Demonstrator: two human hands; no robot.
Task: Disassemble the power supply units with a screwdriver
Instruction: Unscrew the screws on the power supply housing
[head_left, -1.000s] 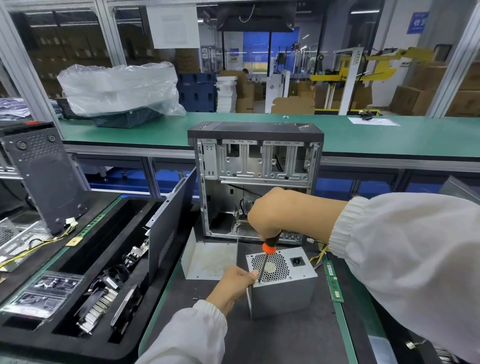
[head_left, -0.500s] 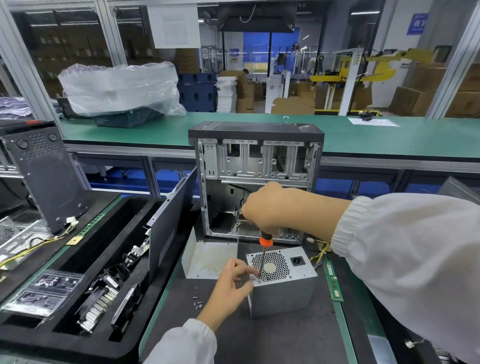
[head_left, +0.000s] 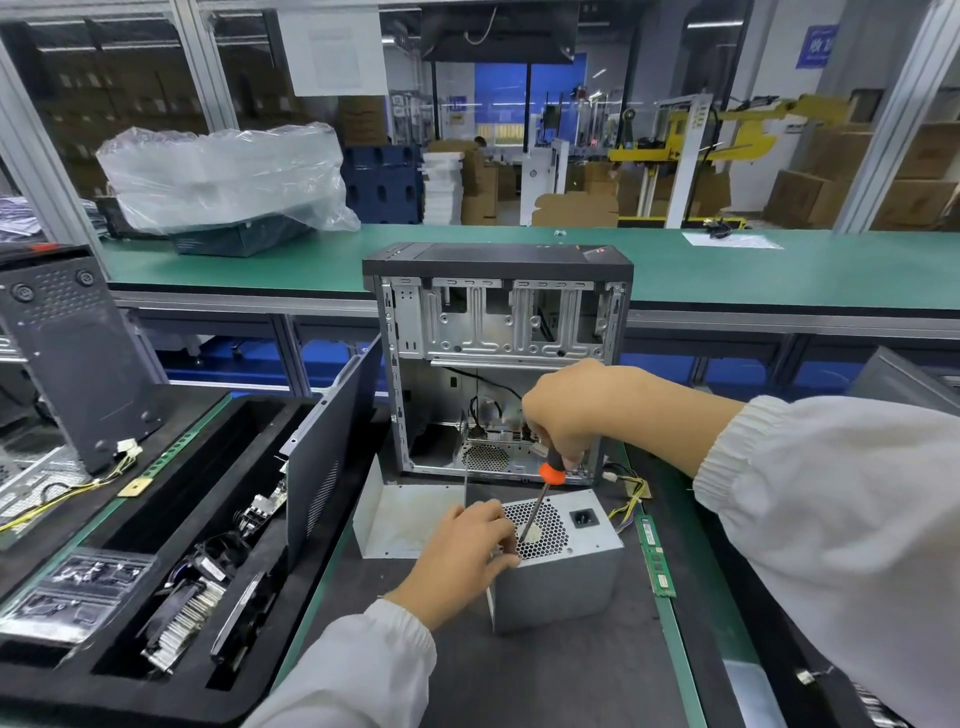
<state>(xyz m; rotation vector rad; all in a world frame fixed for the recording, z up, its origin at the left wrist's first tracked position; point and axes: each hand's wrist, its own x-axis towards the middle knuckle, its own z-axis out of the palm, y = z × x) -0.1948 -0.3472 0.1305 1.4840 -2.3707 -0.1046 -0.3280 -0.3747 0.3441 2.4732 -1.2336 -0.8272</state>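
Our right hand (head_left: 566, 410) grips the screwdriver (head_left: 540, 499), tip at the near-left corner of the power supply unit (head_left: 561, 566) standing mid-bench; our left hand (head_left: 462, 551) clasps that corner, so a slipping tip could jab its fingers

**Factory floor behind the bench**

We're looking across a long green-topped bench (head_left: 779, 270) with an aluminium-framed glass partition (head_left: 130, 93) behind it. Past the glass we see stacked cardboard boxes (head_left: 810, 197), a yellow machine (head_left: 727, 130), a blue wall (head_left: 556, 93) and ceiling strip lights (head_left: 711, 23).
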